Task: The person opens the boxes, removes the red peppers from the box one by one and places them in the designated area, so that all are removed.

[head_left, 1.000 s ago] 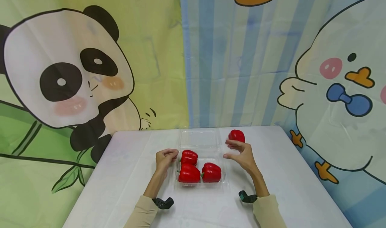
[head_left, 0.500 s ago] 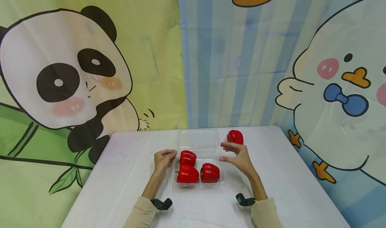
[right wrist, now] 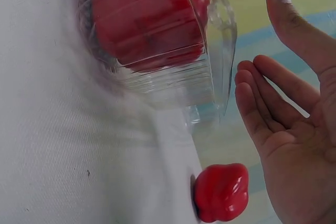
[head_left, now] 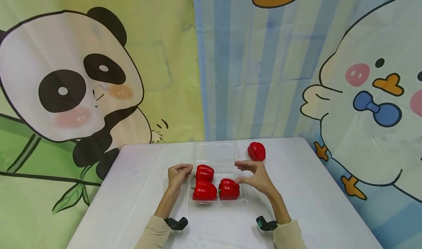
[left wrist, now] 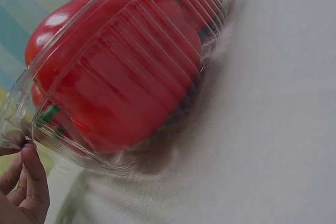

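Observation:
A clear plastic clamshell box (right wrist: 178, 85) stands on the table with its lid (head_left: 215, 152) folded back. Three red bell peppers lie in its tray: one at the back left (head_left: 205, 172), one at the front left (head_left: 204, 191) and one at the front right (head_left: 229, 190). My left hand (head_left: 178, 176) pinches the tray's left rim between thumb and fingertips. Over the tray's right side hovers my right hand (head_left: 256, 176), thumb and fingers spread apart, holding nothing. Another red bell pepper (head_left: 256, 151) sits on the table behind the right hand.
The white-covered table (head_left: 132, 190) ends at a cartoon-printed curtain (head_left: 174, 77) behind it. The raised lid takes up room at the back, left of the loose pepper. Dark wrist cameras sit on both forearms.
My right hand has moved left and nearer, away from the loose pepper and over the tray's right side. The left hand keeps its pinch on the rim. The head view has shifted slightly.

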A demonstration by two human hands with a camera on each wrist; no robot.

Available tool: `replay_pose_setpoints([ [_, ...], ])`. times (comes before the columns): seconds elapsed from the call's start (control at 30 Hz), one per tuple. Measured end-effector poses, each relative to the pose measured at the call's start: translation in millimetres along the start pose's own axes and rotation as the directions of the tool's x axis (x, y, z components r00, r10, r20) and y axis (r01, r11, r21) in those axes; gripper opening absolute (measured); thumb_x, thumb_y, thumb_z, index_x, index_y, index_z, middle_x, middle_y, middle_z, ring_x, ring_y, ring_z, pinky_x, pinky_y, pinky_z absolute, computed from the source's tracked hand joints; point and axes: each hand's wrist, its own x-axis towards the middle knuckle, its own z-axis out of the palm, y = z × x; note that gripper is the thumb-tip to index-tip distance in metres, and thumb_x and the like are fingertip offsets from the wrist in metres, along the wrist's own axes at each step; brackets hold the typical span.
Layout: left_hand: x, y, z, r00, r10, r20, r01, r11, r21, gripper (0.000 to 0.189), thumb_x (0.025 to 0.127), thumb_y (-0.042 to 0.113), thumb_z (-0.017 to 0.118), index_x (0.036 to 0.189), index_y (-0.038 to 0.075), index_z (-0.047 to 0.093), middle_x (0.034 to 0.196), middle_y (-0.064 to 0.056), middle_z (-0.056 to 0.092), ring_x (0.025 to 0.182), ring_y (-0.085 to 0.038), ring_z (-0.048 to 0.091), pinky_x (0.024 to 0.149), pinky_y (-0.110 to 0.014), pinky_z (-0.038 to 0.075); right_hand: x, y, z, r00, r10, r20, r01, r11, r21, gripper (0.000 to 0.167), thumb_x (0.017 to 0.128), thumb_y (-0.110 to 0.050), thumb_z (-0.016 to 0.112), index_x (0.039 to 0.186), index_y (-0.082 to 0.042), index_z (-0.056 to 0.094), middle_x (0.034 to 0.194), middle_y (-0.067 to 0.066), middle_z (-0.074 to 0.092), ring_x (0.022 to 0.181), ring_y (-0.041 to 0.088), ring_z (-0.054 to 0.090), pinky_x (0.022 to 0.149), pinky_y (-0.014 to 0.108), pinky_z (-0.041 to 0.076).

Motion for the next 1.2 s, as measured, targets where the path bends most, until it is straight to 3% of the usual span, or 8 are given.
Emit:
replay_pose_setpoints([
  [0.1,0.6,0.3,0.2,1.000,0.001,0.002,-0.001,1.000,-0.002,0.025,0.096,0.006,0.082,0.113,-0.012,0.078,0.080,-0.001,0.080,0.065,-0.006,0.067,0.062,-0.018,0.059,-1.1,-4,2,1.000,0.010,0.029,-0.009,1.000,-0.008,0.059,0.082,-0.016,0.095,0.137,-0.011,0.075,0.134,0.019,0.077,0.118,0.051,0.069,0.104,0.059,0.062],
  [0.2,1.1,0.1,0.4,1.000,0.003,0.000,-0.003,1.000,-0.003,0.025,0.096,0.006,0.082,0.112,-0.012,0.078,0.078,0.001,0.079,0.064,-0.006,0.067,0.061,-0.017,0.059,-2.2,-6,5,0.998,0.030,0.053,-0.029,0.999,-0.021,0.058,0.082,-0.018,0.095,0.136,-0.014,0.075,0.135,0.017,0.077,0.120,0.053,0.067,0.103,0.058,0.062],
  [0.33,0.0,0.7,1.2,1.000,0.003,0.000,-0.003,1.000,-0.003,0.026,0.096,0.007,0.082,0.113,-0.012,0.078,0.079,0.001,0.079,0.064,-0.005,0.066,0.061,-0.017,0.058,-3.4,-9,8,0.996,0.049,0.076,-0.044,0.997,-0.061,0.059,0.081,-0.021,0.096,0.137,-0.015,0.076,0.135,0.014,0.077,0.121,0.050,0.067,0.101,0.056,0.063],
  [0.6,3.7,-0.5,-0.9,1.000,-0.016,0.022,0.016,1.000,-0.007,0.027,0.097,0.005,0.080,0.115,-0.015,0.076,0.082,-0.004,0.080,0.065,-0.007,0.067,0.063,-0.020,0.060,-5.3,-17,13,0.993,0.057,0.107,-0.040,0.988,-0.150,0.065,0.077,-0.025,0.099,0.136,-0.013,0.075,0.134,0.015,0.077,0.118,0.045,0.069,0.100,0.065,0.061],
  [0.77,0.7,1.1,0.7,1.000,0.000,0.007,0.000,1.000,-0.004,0.027,0.097,0.007,0.081,0.114,-0.013,0.078,0.081,-0.001,0.080,0.065,-0.005,0.066,0.062,-0.017,0.059,-6.6,-22,15,0.990,0.063,0.124,-0.041,0.984,-0.172,0.065,0.077,-0.026,0.101,0.135,-0.012,0.075,0.132,0.017,0.076,0.117,0.044,0.068,0.099,0.065,0.061],
  [0.93,-0.8,1.0,1.7,1.000,0.013,-0.005,-0.013,1.000,0.000,0.025,0.096,0.007,0.082,0.111,-0.012,0.079,0.079,0.000,0.079,0.064,-0.005,0.066,0.061,-0.017,0.059,-8.1,-24,17,0.987,0.083,0.135,-0.053,0.977,-0.207,0.065,0.076,-0.026,0.101,0.134,-0.013,0.076,0.131,0.018,0.076,0.117,0.040,0.068,0.099,0.063,0.061],
  [1.2,-1.5,0.8,2.6,1.000,0.009,-0.016,-0.008,1.000,0.003,0.023,0.096,0.008,0.082,0.109,-0.011,0.080,0.077,0.002,0.078,0.064,-0.006,0.067,0.061,-0.017,0.059,-9.8,-27,21,0.984,0.116,0.136,-0.074,0.956,-0.282,0.065,0.075,-0.028,0.102,0.133,-0.013,0.076,0.129,0.009,0.076,0.117,0.030,0.066,0.094,0.050,0.064],
])
